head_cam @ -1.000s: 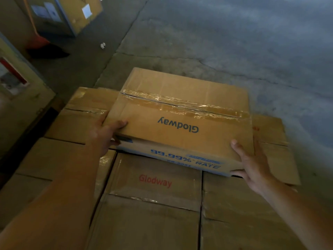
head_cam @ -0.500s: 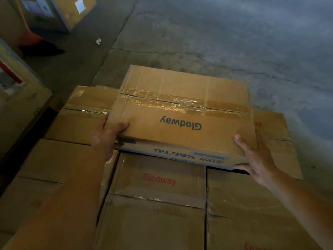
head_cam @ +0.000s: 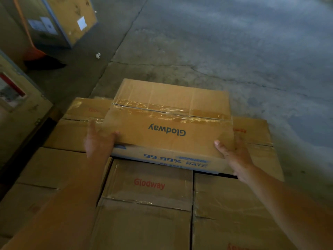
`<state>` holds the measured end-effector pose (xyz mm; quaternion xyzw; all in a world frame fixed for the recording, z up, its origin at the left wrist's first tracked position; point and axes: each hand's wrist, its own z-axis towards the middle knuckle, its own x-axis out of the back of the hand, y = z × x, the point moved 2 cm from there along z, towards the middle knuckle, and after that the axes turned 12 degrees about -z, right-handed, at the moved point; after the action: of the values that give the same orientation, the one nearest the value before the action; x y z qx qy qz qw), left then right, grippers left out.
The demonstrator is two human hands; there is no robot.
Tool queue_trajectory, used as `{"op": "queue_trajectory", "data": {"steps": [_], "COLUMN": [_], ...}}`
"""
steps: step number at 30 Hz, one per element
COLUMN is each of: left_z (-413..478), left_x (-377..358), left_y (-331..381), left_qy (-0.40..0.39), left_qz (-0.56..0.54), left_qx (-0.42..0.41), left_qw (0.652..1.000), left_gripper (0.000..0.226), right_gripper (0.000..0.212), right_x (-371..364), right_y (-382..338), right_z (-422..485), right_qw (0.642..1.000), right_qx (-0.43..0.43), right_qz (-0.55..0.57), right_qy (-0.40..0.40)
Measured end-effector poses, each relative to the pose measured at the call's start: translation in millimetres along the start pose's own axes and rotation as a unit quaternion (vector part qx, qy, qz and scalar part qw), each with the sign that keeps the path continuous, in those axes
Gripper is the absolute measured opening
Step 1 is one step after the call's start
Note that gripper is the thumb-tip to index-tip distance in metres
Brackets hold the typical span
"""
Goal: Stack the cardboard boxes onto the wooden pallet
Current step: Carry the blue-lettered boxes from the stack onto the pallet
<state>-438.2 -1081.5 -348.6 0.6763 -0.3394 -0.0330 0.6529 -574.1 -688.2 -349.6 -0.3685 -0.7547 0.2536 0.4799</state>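
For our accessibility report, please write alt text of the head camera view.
Two bare hands, left hand and right hand, hold a taped cardboard box printed "Glodway" over a layer of similar boxes, on a concrete floor.

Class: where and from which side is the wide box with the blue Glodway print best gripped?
Grip the box with the blue print at its two short ends, near corners, one hand from each side: it is wide and flat, too broad for one hand.

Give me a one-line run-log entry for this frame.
phase: placing | held: Glodway box, near edge raised | left hand: left side | right hand: right side | under: layer of stacked boxes | pallet: hidden
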Motion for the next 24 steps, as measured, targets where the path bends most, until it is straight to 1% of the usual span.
{"op": "queue_trajectory", "data": {"steps": [2,4,6,9,11,13,16,19,22,24], "left_z": [-24,-54,-90,-152,-198,-240,-293,-351,-427,-484], "left_x": [7,16,26,37,31,12,-39,-93,-131,-147], "left_y": [6,11,21,56,95,147,237,327,401,440], "left_qy": [0.013,0.01,0.022,0.038,0.018,-0.003,-0.05,-0.123,-0.184,-0.222], "left_qz": [0.026,0.099,0.125,0.136,0.181,0.214,0.204,0.151,0.134,0.15], "left_qx": [-0.007,-0.01,0.005,0.021,0.014,-0.007,-0.077,-0.157,-0.251,-0.304], "left_qw": [1.0,0.995,0.992,0.99,0.983,0.977,0.975,0.968,0.941,0.914], "left_gripper": [0.085,0.074,0.066,0.063,0.063,0.059,0.055,0.052,0.052,0.053], "right_gripper": [0.095,0.089,0.083,0.071,0.066,0.066,0.066,0.061,0.06,0.06], "right_x": [13,37,71,134,185,236,320,414,510,571], "right_y": [1,7,17,24,20,10,-7,-14,-4,16], "right_z": [-4,-10,-14,-10,-8,-13,-31,-67,-129,-189], "right_qw": [0.998,0.993,0.986,0.986,0.989,0.988,0.982,0.978,0.973,0.963], "right_qx": [0.003,-0.004,0.012,0.03,0.03,0.031,0.046,0.052,0.034,0.022], "right_qz": [-0.065,-0.115,-0.165,-0.166,-0.145,-0.153,-0.172,-0.14,-0.091,-0.064], "right_qy": [0.012,0.014,0.006,0.0,-0.003,0.014,0.071,0.143,0.208,0.262]}}
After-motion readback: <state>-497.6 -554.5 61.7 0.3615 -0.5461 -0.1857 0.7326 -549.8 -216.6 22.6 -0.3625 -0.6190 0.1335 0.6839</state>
